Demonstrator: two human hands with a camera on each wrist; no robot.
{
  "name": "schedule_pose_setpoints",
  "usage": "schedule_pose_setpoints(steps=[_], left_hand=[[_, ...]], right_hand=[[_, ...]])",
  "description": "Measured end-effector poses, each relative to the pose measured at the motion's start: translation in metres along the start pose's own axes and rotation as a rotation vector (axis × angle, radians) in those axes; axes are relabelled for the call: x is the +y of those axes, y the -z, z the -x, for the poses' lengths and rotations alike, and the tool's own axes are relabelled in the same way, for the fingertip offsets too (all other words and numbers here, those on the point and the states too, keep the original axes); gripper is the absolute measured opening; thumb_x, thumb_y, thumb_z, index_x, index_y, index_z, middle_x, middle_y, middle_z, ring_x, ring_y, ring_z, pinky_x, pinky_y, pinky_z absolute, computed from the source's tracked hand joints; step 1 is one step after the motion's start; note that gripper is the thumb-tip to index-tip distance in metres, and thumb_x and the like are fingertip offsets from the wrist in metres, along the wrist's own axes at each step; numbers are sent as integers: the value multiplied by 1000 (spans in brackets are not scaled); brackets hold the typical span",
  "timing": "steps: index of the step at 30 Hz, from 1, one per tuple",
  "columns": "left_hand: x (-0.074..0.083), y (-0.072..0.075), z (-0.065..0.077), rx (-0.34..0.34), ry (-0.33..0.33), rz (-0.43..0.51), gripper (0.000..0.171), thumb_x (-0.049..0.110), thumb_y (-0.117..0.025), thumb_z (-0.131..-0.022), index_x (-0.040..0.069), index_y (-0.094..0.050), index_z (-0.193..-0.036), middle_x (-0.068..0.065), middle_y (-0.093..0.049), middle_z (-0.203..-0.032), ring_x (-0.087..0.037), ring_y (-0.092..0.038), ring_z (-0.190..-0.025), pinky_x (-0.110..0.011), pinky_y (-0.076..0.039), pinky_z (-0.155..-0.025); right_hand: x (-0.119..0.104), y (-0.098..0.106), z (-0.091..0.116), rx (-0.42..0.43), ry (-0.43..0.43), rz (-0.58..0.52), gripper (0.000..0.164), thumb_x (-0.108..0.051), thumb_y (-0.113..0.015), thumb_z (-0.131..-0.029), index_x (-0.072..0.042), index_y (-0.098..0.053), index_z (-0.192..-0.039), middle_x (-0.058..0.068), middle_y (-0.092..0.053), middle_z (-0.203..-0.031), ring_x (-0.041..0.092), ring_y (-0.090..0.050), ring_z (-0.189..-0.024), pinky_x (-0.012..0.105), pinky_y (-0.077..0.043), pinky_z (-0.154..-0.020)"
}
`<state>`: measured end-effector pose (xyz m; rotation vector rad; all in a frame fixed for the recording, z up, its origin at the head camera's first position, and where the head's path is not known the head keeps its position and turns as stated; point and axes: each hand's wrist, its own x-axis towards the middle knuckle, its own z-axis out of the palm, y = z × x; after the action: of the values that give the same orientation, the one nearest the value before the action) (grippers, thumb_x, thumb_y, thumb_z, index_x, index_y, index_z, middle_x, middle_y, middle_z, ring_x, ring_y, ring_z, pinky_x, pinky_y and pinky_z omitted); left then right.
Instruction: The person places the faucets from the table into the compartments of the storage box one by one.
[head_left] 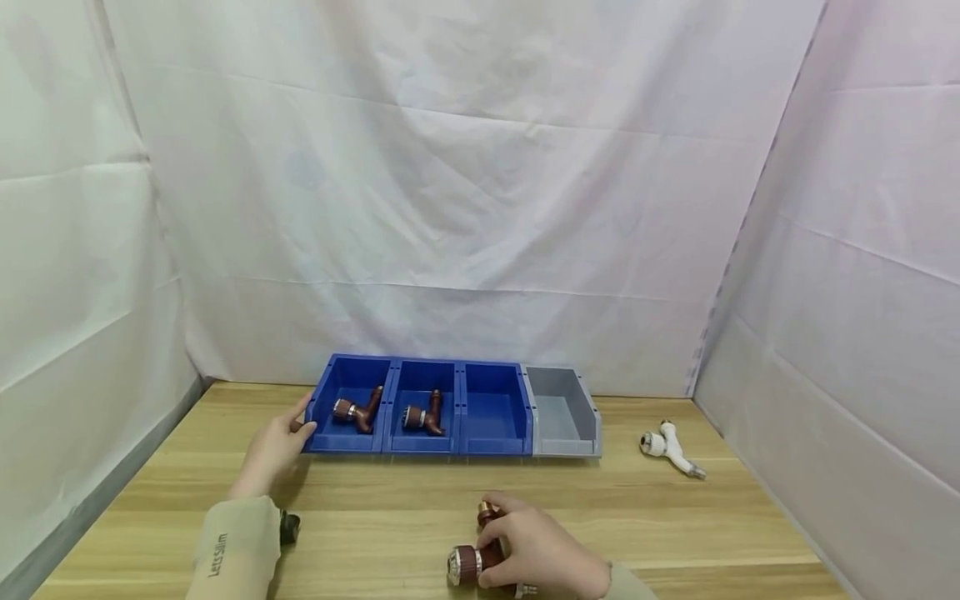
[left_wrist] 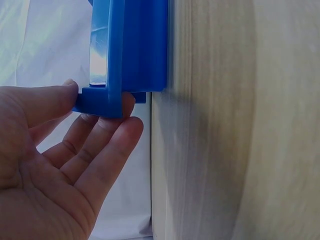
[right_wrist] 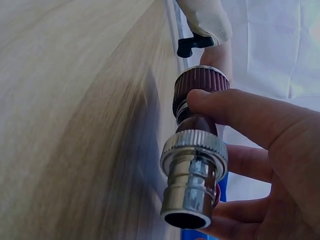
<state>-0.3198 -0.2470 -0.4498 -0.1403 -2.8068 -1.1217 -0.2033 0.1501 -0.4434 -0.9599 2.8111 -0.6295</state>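
My left hand (head_left: 273, 450) pinches the left edge of the leftmost blue bin (head_left: 345, 443). In the left wrist view, the thumb lies on one side of the bin's rim (left_wrist: 114, 65) and the fingers (left_wrist: 112, 155) on the other. Close over the front of the table, my right hand (head_left: 536, 546) grips a dark brown faucet (head_left: 467, 565). Its ribbed brown knob and chrome nozzle (right_wrist: 192, 187) show in the right wrist view, with the thumb across the body. Part of the faucet is hidden behind the fingers in the head view.
Three blue bins and one grey bin (head_left: 567, 448) stand joined in a row at the back. Brown faucets lie in the first bin (head_left: 365, 417) and the second bin (head_left: 433, 423). A white faucet (head_left: 671, 448) lies on the wooden table (head_left: 360, 533) at right. White curtains enclose three sides.
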Motion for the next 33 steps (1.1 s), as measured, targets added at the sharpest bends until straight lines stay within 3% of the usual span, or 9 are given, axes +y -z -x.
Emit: schedule_pose_setpoints(steps=[33], left_hand=[[0,1,0,-3,5,18,57,15,-55,-99,3,-32,-150,-27,-65,-104,-33,-62,-86,-52,-45,-75]], right_hand=[[-4,10,-1,19,17,38,23,-41,-83,-70,-29,-75,-88,18,-53,-136,31,-52,-123,39,-49,-91]])
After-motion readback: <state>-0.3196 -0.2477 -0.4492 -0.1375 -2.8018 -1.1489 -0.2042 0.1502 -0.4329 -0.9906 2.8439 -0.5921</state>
